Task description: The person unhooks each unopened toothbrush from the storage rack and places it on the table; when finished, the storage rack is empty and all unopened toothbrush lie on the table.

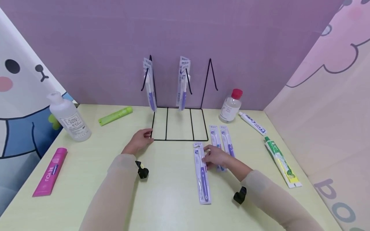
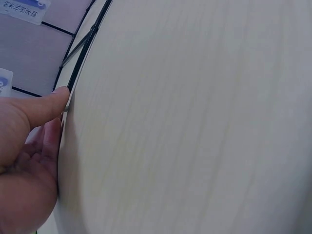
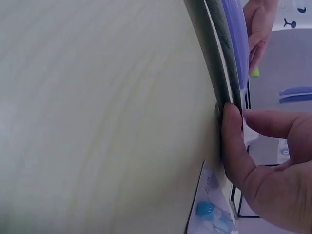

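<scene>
The bench (image 1: 170, 195) spreads pale across the frame, running back to a purple backdrop (image 1: 115, 57). On it, upper centre, stands the black wire rack (image 1: 180, 140), two of its hooks carrying hanging toothbrush packs (image 1: 182, 83). The white pump bottle (image 1: 69, 118) stands at the left of the frame.

My left hand (image 1: 140, 141), left of centre, has its fingers pinching the rack at its front left corner; in the left wrist view my thumb lies on the black wire. My right hand (image 1: 216, 157), right of centre, is grasping the front toothbrush pack (image 1: 202, 176) by its right edge, between thumb and fingers. The pack runs lengthwise, a little right of the lower centre, most of it reaching below my fingers toward the bottom of the frame, its top end just above them. In the right wrist view I see it nearly edge-on.

The green and yellow tube (image 1: 281, 162) lies at the right, the pink tube (image 1: 51, 171) at the lower left. Two more packs (image 1: 226, 139) lie just beyond my right hand, partly covered by it. Smaller still are the red-capped bottle (image 1: 230, 108), the lime tube (image 1: 115, 116) at upper left and the blue-and-white tube (image 1: 252, 123) at right.
</scene>
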The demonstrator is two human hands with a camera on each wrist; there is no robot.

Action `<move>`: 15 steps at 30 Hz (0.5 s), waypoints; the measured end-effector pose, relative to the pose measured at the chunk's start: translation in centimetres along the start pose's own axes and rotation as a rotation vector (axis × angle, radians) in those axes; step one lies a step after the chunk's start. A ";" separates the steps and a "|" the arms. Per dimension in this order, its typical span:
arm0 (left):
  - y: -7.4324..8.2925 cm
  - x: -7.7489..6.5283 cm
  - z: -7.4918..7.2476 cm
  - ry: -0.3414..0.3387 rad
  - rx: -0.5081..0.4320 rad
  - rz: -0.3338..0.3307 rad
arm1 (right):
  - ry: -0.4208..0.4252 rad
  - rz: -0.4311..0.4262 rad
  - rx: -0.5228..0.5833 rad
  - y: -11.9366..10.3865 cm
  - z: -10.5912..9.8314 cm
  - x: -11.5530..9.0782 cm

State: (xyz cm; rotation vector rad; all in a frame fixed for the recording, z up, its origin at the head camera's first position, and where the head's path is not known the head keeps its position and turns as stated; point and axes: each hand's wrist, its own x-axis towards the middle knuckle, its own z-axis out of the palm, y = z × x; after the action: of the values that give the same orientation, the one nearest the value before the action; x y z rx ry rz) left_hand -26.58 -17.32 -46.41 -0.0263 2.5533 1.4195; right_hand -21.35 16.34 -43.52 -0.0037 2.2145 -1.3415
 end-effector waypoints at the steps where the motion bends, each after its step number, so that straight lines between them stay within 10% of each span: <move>1: 0.1 0.0 0.0 0.002 -0.004 -0.001 | 0.002 0.003 -0.034 -0.1 -0.1 -0.1; 8: -0.3 0.4 0.0 0.003 -0.006 0.008 | 0.012 -0.023 -0.349 -1.5 -1.2 -0.1; 15: -0.5 0.4 0.2 0.013 -0.006 0.021 | 0.053 -0.129 -0.326 -6.6 -2.5 2.3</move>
State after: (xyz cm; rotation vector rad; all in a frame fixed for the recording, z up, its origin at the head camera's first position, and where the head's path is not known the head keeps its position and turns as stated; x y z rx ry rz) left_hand -26.88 -17.40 -46.97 -0.0099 2.5670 1.4393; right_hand -26.24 14.45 -38.28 -0.2363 2.4908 -1.0389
